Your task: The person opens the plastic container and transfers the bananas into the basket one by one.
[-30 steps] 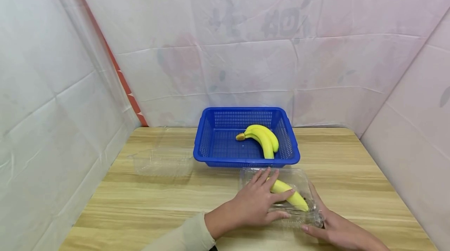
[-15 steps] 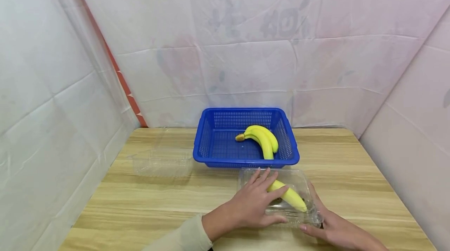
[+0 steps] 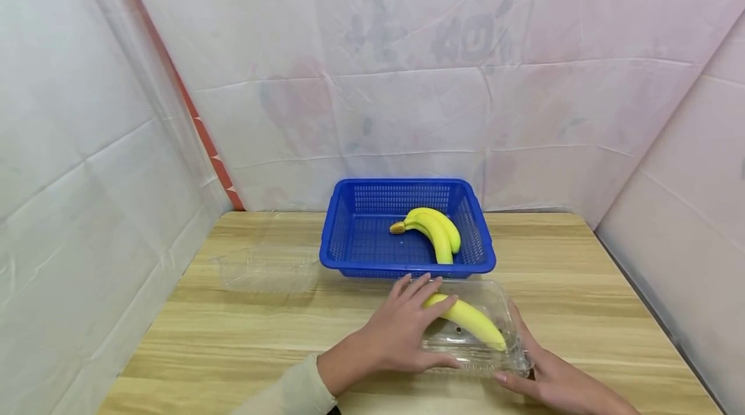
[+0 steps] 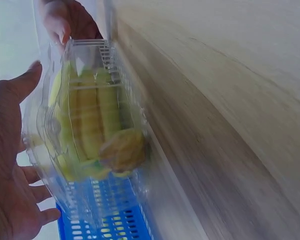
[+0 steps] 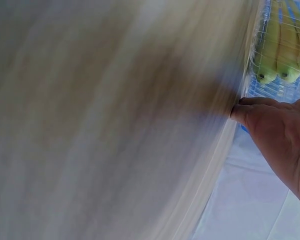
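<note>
A clear plastic clamshell box [image 3: 491,295] lies on the table with its lid down over a bunch of bananas [image 3: 473,322]. In the left wrist view the bananas' brown stem end [image 4: 124,150] faces my left hand. That left hand [image 3: 398,331] rests on the left part of the lid, fingers spread and fairly straight. My right hand [image 3: 550,370] grips the box's near right corner, thumb at the front and fingers along the right side. In the right wrist view its thumb [image 5: 247,112] shows beside the box; the other fingers are mostly hidden.
Behind the box stands a blue plastic basket [image 3: 407,267] holding another bunch of bananas [image 3: 440,234]. A second clear clamshell box [image 3: 268,271] stands on the left with its lid raised. Pale sheets [image 3: 407,111] hang around the wooden table [image 3: 244,344].
My left hand has slid leftward over the lid, uncovering more of the bananas. The right hand keeps its hold at the right corner; basket and second box are unmoved.
</note>
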{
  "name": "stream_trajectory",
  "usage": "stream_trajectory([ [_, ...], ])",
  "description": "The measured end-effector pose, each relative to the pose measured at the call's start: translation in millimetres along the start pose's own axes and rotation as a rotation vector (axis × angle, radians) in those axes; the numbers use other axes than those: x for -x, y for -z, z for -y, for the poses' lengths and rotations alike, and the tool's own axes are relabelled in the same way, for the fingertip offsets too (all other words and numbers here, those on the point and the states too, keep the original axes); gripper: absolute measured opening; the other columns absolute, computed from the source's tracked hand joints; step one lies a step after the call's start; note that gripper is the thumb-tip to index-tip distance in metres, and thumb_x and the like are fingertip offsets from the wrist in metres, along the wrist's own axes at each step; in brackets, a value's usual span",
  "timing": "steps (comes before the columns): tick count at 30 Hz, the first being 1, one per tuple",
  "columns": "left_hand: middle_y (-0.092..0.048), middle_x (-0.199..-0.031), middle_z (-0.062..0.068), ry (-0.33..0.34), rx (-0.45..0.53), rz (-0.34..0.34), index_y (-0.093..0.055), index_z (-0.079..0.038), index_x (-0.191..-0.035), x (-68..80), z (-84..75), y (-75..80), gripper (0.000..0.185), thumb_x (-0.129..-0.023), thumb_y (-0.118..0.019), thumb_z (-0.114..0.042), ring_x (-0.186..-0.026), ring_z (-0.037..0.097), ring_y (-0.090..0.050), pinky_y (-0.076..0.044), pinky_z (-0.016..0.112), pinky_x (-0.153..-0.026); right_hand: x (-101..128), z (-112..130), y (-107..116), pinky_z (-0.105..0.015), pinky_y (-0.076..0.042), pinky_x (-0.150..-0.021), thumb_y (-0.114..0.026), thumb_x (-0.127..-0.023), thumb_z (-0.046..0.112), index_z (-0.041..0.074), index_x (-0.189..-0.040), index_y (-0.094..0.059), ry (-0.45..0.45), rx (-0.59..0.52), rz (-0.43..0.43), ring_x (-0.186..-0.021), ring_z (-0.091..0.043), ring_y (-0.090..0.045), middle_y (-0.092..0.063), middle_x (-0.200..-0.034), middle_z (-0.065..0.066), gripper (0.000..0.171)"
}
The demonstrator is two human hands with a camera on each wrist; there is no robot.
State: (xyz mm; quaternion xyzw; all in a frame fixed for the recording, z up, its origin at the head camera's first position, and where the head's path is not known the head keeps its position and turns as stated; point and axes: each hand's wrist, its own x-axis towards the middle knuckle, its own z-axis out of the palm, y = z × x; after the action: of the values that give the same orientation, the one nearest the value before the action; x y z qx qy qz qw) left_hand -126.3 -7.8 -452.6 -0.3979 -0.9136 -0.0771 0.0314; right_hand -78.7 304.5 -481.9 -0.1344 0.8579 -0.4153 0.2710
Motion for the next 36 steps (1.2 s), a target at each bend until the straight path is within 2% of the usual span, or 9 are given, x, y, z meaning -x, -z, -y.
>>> stream_trajectory([
  [7,-0.023,-0.18,0.0,-0.007,0.059,0.023,-0.028,-0.038,-0.169,6.2,8.6,-2.5,0.098,-0.089,-0.052,-0.089,-0.168,0.031,-0.024,-0.027,0.063,-0.132,2.9,1.3,-0.6,-0.083,-0.031,-0.115,-0.066,-0.105,0.042,0.052,-0.156,0.037,-0.015,-0.038,0.002,-0.16,-0.054,0.0,0.025,-0.178,-0.017,0.115],
  [12,-0.018,-0.181,-0.003,-0.015,0.123,0.002,-0.029,-0.038,-0.169,7.7,12.0,-5.7,0.094,-0.092,-0.058,-0.083,-0.168,0.032,-0.022,-0.027,0.072,-0.127,0.7,1.4,-0.7,-0.082,-0.029,-0.117,-0.068,-0.105,0.04,0.056,-0.155,0.036,-0.023,-0.075,0.003,-0.161,-0.054,0.002,0.024,-0.178,-0.016,0.116],
  [17,-0.019,-0.181,-0.004,-0.021,0.163,-0.022,-0.03,-0.038,-0.168,7.3,13.3,-9.1,0.091,-0.093,-0.06,-0.079,-0.168,0.031,-0.021,-0.027,0.073,-0.127,-3.3,-0.5,-1.3,-0.082,-0.027,-0.118,-0.071,-0.103,0.033,0.056,-0.157,0.032,0.001,-0.149,-0.014,-0.161,-0.056,0.001,0.022,-0.178,-0.02,0.118],
  [18,-0.019,-0.181,-0.004,-0.021,0.167,-0.027,-0.03,-0.038,-0.168,7.1,13.5,-9.7,0.091,-0.093,-0.06,-0.079,-0.168,0.03,-0.021,-0.027,0.073,-0.127,-3.8,-1.1,-1.5,-0.079,-0.03,-0.118,-0.072,-0.102,0.032,0.056,-0.158,0.031,0.004,-0.154,-0.017,-0.161,-0.056,0.0,0.02,-0.178,-0.02,0.119],
  [20,-0.02,-0.181,-0.004,-0.02,0.176,-0.033,-0.032,-0.039,-0.168,6.7,13.6,-10.5,0.089,-0.093,-0.06,-0.079,-0.168,0.029,-0.021,-0.027,0.073,-0.127,-4.4,-2.1,-2.1,-0.077,-0.029,-0.119,-0.073,-0.101,0.031,0.056,-0.158,0.029,0.004,-0.182,-0.023,-0.161,-0.054,0.0,0.02,-0.179,-0.019,0.12],
  [25,-0.022,-0.18,-0.006,-0.019,0.188,-0.033,-0.034,-0.04,-0.167,5.3,13.4,-10.8,0.085,-0.095,-0.057,-0.079,-0.168,0.026,-0.021,-0.028,0.073,-0.127,-4.7,-3.4,-2.0,-0.083,-0.016,-0.12,-0.073,-0.101,0.027,0.059,-0.157,0.029,-0.005,-0.258,-0.01,-0.161,-0.053,0.008,0.026,-0.178,-0.017,0.12],
  [31,-0.025,-0.179,-0.005,-0.01,0.167,-0.018,-0.035,-0.04,-0.166,6.4,13.2,-8.2,0.083,-0.096,-0.054,-0.08,-0.168,0.025,-0.023,-0.03,0.072,-0.126,-5.3,-4.5,-1.4,-0.077,-0.023,-0.122,-0.071,-0.102,0.028,0.055,-0.157,0.032,-0.014,-0.241,0.009,-0.16,-0.055,0.008,0.027,-0.177,-0.018,0.12],
  [36,-0.029,-0.179,-0.002,-0.012,0.144,-0.022,-0.036,-0.04,-0.166,7.2,13.1,-7.2,0.082,-0.097,-0.054,-0.079,-0.168,0.025,-0.025,-0.032,0.071,-0.126,-5.2,-5.0,-1.7,-0.083,-0.016,-0.121,-0.07,-0.103,0.028,0.05,-0.159,0.034,-0.021,-0.25,0.014,-0.159,-0.056,0.011,0.029,-0.175,-0.021,0.12],
])
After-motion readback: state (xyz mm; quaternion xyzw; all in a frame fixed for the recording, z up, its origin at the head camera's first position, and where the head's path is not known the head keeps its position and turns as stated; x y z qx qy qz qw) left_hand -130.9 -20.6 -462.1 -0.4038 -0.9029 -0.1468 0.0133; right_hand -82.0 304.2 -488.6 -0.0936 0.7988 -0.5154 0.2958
